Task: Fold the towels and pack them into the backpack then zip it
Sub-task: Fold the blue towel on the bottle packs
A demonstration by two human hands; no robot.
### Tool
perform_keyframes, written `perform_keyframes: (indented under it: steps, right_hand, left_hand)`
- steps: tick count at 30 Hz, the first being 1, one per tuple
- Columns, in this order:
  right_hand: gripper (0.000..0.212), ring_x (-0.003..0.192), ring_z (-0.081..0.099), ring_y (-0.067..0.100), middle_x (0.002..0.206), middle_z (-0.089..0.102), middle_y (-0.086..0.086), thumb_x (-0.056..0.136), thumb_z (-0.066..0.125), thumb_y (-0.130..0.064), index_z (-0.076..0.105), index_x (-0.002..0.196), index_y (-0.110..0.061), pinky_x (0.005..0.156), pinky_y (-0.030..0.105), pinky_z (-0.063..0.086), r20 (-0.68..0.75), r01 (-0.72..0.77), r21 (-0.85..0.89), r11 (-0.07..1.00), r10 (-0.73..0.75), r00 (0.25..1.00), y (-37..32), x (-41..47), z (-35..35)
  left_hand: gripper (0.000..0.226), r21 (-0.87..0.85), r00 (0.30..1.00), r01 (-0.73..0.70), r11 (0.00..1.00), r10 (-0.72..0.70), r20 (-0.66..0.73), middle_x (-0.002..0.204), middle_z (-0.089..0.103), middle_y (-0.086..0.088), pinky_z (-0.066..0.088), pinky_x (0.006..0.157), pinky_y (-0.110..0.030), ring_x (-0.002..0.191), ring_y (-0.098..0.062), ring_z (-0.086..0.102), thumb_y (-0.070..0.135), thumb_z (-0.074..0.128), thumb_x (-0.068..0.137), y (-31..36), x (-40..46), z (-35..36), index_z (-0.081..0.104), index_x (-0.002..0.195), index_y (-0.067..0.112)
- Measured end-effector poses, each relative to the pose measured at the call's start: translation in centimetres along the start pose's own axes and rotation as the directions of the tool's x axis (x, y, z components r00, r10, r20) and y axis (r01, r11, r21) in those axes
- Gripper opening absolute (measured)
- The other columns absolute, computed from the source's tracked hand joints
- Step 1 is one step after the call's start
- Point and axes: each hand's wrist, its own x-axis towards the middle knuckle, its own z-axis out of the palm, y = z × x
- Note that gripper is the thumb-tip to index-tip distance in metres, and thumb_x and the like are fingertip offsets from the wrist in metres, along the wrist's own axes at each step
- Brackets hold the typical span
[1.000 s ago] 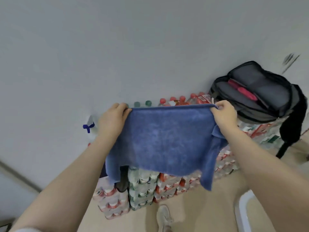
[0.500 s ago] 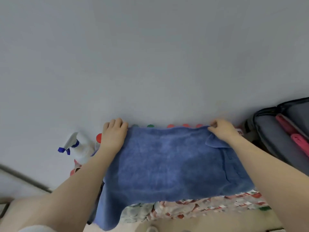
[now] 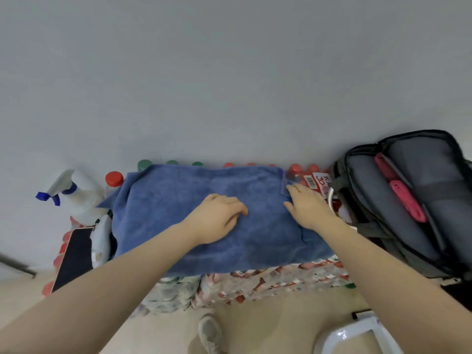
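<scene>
A blue towel (image 3: 204, 221) lies spread across stacked bottle packs (image 3: 255, 279). The left hand (image 3: 217, 215) rests on it, fingers loosely curled; the right hand (image 3: 306, 208) presses flat. The open backpack (image 3: 398, 200) sits at three o'clock.

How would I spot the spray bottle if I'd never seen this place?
Find the blue towel spread over the stacked bottle packs. Just off its left end, against the wall, stands the spray bottle: white, with a blue trigger, unlike the red- and green-capped bottles nearby.
</scene>
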Motion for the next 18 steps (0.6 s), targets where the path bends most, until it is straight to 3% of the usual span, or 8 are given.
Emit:
perform_keyframes:
  steps: [2,5,7,10,12,15,18]
  right_hand:
    - [0.049,0.131,0.035,0.031,0.143,0.036,0.013,0.094,0.044,-0.023,0.032,0.139,-0.009,0.106,0.039,0.029,-0.031,0.006,-0.057,0.998,-0.008,0.999,0.6,0.3,0.0]
    - [0.047,0.121,0.043,0.035,0.135,0.042,0.014,0.09,0.049,-0.021,0.037,0.134,-0.01,0.091,0.042,0.039,-0.027,0.029,-0.107,0.994,-0.032,0.999,1.7,1.1,-0.6]
    - [0.042,0.114,0.048,0.036,0.13,0.043,0.015,0.089,0.051,-0.019,0.041,0.13,-0.011,0.081,0.041,0.041,0.018,0.059,-0.086,0.994,-0.058,0.998,2.2,1.8,-1.2]
    - [0.028,0.108,0.052,0.036,0.122,0.053,0.017,0.092,0.041,-0.012,0.05,0.118,-0.005,0.083,0.04,0.041,0.006,0.109,-0.106,0.988,-0.109,0.994,2.6,3.2,-2.4]
    - [0.031,0.112,0.053,0.037,0.125,0.054,0.022,0.093,0.037,-0.008,0.052,0.119,-0.001,0.089,0.037,0.04,-0.032,0.066,0.056,0.996,-0.065,0.997,3.4,3.9,-3.5]
    - [0.033,0.115,0.052,0.034,0.125,0.055,0.023,0.093,0.036,-0.007,0.054,0.12,0.0,0.084,0.031,0.039,0.002,0.046,0.438,0.898,-0.053,0.999,5.6,5.0,-5.3]
    - [0.016,0.073,0.058,0.026,0.086,0.058,0.019,0.091,0.04,-0.009,0.056,0.087,-0.008,0.062,0.032,0.039,0.139,-0.048,0.743,0.667,-0.084,0.987,7.5,5.7,-6.8]
  left_hand:
    - [0.044,-0.032,0.998,-0.051,0.998,0.052,0.032,0.115,0.065,-0.006,0.037,0.099,-0.031,0.109,-0.026,0.057,0.011,0.035,0.08,1.1,-0.4,1.3,0.063,0.113,0.011]
    - [0.051,-0.008,0.994,0.017,1.0,-0.016,0.109,0.134,0.052,-0.006,0.026,0.109,-0.027,0.126,-0.022,0.043,0.006,0.034,0.082,2.6,-1.0,2.0,0.051,0.13,0.011]
    - [0.053,0.071,0.986,0.089,0.993,-0.098,0.134,0.137,0.048,-0.004,0.027,0.109,-0.029,0.127,-0.022,0.04,0.015,0.028,0.085,3.6,-0.6,2.4,0.042,0.136,0.016]
    - [0.043,0.255,0.966,0.199,0.946,-0.233,0.109,0.13,0.048,-0.003,0.033,0.097,-0.031,0.118,-0.025,0.042,0.028,0.031,0.095,5.4,1.5,3.0,0.04,0.137,0.024]
    - [0.044,0.22,0.958,0.271,0.937,-0.286,0.038,0.124,0.05,-0.004,0.037,0.085,-0.032,0.108,-0.027,0.047,0.034,0.027,0.093,7.0,3.2,3.8,0.052,0.127,0.022]
    - [0.043,-0.074,0.914,0.323,0.943,-0.331,-0.233,0.118,0.053,-0.004,0.044,0.066,-0.033,0.086,-0.027,0.056,0.033,0.03,0.09,10.5,5.9,5.8,0.062,0.11,0.014]
    - [0.027,-0.254,0.838,0.418,0.872,-0.478,-0.263,0.118,0.049,0.001,0.048,0.066,-0.039,0.075,-0.021,0.052,0.032,0.044,0.094,14.8,9.3,7.6,0.057,0.11,0.014]
